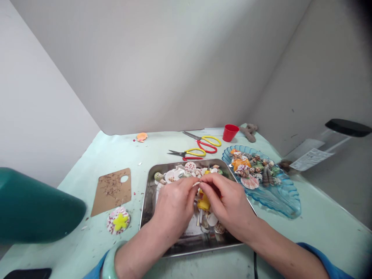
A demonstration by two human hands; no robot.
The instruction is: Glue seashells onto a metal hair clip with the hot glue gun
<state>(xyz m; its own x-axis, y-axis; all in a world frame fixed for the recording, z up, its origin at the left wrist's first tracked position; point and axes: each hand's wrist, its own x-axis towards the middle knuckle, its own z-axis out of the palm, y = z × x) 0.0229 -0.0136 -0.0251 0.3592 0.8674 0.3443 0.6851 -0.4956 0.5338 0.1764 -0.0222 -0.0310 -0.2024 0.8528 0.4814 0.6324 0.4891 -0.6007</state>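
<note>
Over a metal tray of seashells, my two hands meet at the fingertips. My left hand and my right hand both pinch a small pale seashell, mostly hidden by the fingers. Below them in the tray lies a yellow tool with a red part, partly covered by my right hand; its kind is hard to make out. White and speckled shells fill the tray's far side, and a few more lie at its near right.
Left are a brown board, a shell ornament with a yellow star and a dark green cylinder. Behind the tray lie two scissors and a red cup. Right, a blue shell-shaped dish holds shells beside a clear container.
</note>
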